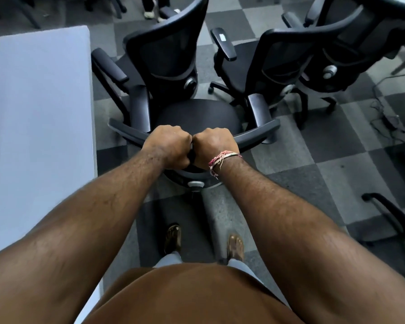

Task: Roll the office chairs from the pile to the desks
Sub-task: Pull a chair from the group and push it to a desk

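A black office chair (198, 115) stands right in front of me, its seat facing away. My left hand (171, 146) and my right hand (214, 146) grip the top edge of its backrest side by side, knuckles touching. A thread bracelet circles my right wrist. A white desk (38, 127) runs along the chair's left side. Just beyond the held chair stands a second black mesh chair (167, 54), close against its front.
Two more black chairs (278, 64) (360, 47) crowd the right back. Part of another chair (388, 220) shows at the right edge. Cables (388, 118) lie on the checkered carpet at right. A person's feet (150, 14) stand at the top.
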`<act>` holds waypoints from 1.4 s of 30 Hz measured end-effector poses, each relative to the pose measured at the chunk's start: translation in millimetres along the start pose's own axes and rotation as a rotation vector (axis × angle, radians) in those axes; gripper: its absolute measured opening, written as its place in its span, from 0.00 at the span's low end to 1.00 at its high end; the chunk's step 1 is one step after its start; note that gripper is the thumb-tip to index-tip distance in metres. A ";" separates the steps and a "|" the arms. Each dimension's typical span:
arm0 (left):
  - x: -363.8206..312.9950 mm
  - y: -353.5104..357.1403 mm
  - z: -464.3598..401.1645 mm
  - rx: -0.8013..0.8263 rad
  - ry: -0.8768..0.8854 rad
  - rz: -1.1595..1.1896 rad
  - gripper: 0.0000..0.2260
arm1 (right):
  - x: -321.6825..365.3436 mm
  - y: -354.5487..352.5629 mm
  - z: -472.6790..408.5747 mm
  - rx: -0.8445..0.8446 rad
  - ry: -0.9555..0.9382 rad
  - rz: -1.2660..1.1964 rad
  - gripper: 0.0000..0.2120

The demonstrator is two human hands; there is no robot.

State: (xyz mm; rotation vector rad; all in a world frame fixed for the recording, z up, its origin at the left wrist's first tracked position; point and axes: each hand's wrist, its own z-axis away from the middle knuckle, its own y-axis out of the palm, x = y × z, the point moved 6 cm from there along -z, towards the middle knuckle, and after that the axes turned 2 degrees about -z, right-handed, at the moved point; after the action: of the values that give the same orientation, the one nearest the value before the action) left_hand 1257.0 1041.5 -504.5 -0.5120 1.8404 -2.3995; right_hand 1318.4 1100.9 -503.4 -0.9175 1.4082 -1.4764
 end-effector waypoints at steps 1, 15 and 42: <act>-9.0 -0.8 1.8 0.017 -0.029 0.002 0.08 | -5.6 0.6 5.5 0.002 -0.037 0.007 0.12; -151.1 -16.3 56.3 0.171 -0.428 0.118 0.08 | -57.5 10.4 122.6 0.021 -0.456 0.070 0.12; -526.3 -33.2 339.4 0.372 -1.107 0.357 0.09 | -48.2 49.2 541.4 -0.014 -1.177 0.129 0.12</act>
State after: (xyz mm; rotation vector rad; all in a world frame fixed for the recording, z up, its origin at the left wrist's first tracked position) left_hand 1860.9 872.7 -510.4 -1.0532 0.8784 -1.5758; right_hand 1845.0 957.8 -502.7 -1.3398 0.5634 -0.5717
